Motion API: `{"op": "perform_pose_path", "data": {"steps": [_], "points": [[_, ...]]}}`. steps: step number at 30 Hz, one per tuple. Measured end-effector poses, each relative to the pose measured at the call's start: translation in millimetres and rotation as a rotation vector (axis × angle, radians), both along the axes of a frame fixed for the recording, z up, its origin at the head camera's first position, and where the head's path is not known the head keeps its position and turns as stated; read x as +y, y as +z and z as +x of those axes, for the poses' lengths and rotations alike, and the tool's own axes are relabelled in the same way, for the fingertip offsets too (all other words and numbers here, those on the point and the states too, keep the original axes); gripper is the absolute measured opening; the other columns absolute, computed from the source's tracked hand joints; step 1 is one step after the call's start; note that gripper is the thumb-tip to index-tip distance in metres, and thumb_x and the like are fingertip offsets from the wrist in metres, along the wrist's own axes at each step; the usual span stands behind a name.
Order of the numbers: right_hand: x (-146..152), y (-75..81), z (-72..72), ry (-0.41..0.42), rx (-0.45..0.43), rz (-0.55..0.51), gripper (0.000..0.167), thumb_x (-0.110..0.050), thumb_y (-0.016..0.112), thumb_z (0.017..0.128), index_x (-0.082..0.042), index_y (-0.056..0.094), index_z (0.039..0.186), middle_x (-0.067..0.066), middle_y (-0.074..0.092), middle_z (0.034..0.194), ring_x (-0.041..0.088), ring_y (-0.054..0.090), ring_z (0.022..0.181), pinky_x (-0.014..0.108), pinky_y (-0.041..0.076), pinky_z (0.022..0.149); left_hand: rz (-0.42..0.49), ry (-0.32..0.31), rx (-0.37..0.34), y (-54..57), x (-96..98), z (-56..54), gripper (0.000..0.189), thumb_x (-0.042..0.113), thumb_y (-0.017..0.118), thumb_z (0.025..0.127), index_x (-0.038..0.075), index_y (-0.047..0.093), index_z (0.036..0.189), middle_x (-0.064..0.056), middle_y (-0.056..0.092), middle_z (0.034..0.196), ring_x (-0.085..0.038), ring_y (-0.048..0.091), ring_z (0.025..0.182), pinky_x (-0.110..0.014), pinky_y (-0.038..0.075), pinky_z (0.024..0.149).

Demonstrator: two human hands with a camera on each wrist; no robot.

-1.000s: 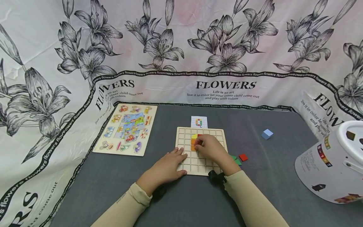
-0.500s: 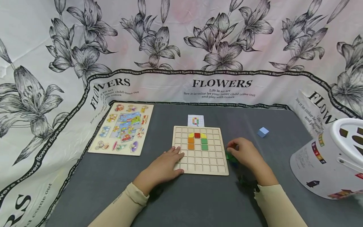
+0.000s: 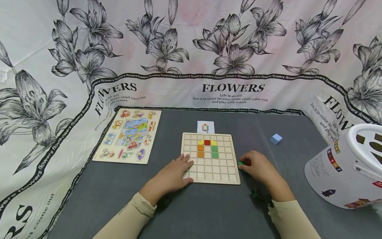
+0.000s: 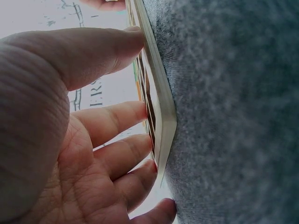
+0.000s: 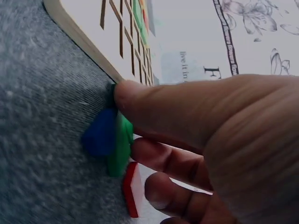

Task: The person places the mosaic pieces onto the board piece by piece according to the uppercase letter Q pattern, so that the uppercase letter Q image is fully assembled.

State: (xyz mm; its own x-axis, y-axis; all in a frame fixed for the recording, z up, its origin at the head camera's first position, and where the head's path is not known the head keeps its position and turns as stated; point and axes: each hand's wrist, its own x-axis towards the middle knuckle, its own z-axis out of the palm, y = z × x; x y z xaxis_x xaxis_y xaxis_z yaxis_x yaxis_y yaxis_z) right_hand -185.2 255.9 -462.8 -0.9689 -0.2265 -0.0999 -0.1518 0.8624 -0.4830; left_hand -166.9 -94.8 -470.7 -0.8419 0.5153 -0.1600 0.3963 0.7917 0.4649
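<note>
A wooden grid board (image 3: 210, 170) lies on the table, with orange tiles (image 3: 201, 151), green tiles (image 3: 215, 151), yellow corner pieces and a red tile (image 3: 207, 142) set in an arch. My left hand (image 3: 170, 176) rests on its left edge, fingers spread over the cells; in the left wrist view the thumb (image 4: 107, 49) lies along the rim. Just off the right edge, my right hand (image 3: 259, 167) pinches a green tile (image 3: 240, 163) between thumb and forefinger. Beneath its fingers in the right wrist view are another green tile (image 5: 122, 149), a blue piece (image 5: 99, 133) and a red tile (image 5: 133, 190).
A pattern card (image 3: 205, 127) stands behind the board. On the left lies a picture puzzle board (image 3: 101, 155). A light blue cube (image 3: 276, 139) sits to the right, and a white bucket (image 3: 334, 182) with a shape-cut lid is at the far right.
My right hand has left the board for the loose tiles at its right, moved slightly nearer me and closed its fingertips on a green tile. The left hand stays on the board.
</note>
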Motion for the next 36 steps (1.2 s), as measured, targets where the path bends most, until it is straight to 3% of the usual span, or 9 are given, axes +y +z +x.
{"op": "perform_pose_path", "data": {"steps": [5,11,18,22,26,36], "points": [[-2,-1.7,-0.1,0.001,0.005,-0.013,0.020,-0.013,0.083,0.097,0.000,0.078,0.112,0.016,0.070,0.112,0.026,0.067,0.094,0.051,0.058,0.082,-0.007,0.000,0.008,-0.8,0.1,-0.5,0.069,0.033,0.077,0.102,0.009,0.054,0.162,-0.014,0.037,0.176,-0.035,0.029,0.167,-0.062,0.032,0.132],[-9,6.9,0.6,-0.043,0.016,-0.063,0.009,-0.009,0.079,0.100,-0.005,0.073,0.105,0.007,0.071,0.096,0.020,0.062,0.082,0.040,0.053,0.072,-0.004,-0.005,0.009,-1.6,-1.0,-2.0,0.069,0.033,0.077,0.102,0.008,0.054,0.162,-0.015,0.037,0.176,-0.036,0.029,0.167,-0.062,0.032,0.132],[-62,24.8,-11.5,0.019,0.113,-0.117,0.021,-0.006,0.069,0.105,-0.005,0.079,0.123,0.009,0.071,0.103,0.022,0.061,0.086,0.040,0.054,0.075,-0.007,0.008,0.007,-2.1,-3.6,-2.1,0.069,0.034,0.078,0.101,0.009,0.054,0.162,-0.014,0.037,0.176,-0.036,0.029,0.167,-0.062,0.032,0.132],[-101,15.8,-17.8,0.068,0.103,-0.141,0.015,-0.007,0.070,0.104,-0.010,0.082,0.113,0.006,0.071,0.101,0.019,0.059,0.086,0.038,0.052,0.079,0.011,0.005,0.000,-2.2,-2.5,-1.2,0.068,0.033,0.078,0.102,0.008,0.055,0.161,-0.016,0.038,0.175,-0.037,0.030,0.167,-0.062,0.032,0.131],[-128,3.6,-21.4,0.064,0.066,-0.171,0.007,-0.009,0.074,0.103,-0.012,0.080,0.106,0.002,0.069,0.091,0.018,0.058,0.081,0.036,0.051,0.077,0.017,0.006,0.008,-2.1,-0.6,-1.1,0.067,0.033,0.079,0.101,0.008,0.057,0.160,-0.016,0.040,0.175,-0.038,0.031,0.166,-0.063,0.033,0.131],[-141,-10.7,-18.3,-0.014,0.110,-0.171,0.006,-0.015,0.083,0.098,-0.014,0.077,0.095,-0.001,0.071,0.083,0.015,0.061,0.076,0.036,0.054,0.074,0.004,0.012,0.012,-3.6,0.6,-2.1,0.068,0.033,0.080,0.100,0.009,0.057,0.159,-0.015,0.039,0.175,-0.037,0.030,0.166,-0.062,0.034,0.130]]}}
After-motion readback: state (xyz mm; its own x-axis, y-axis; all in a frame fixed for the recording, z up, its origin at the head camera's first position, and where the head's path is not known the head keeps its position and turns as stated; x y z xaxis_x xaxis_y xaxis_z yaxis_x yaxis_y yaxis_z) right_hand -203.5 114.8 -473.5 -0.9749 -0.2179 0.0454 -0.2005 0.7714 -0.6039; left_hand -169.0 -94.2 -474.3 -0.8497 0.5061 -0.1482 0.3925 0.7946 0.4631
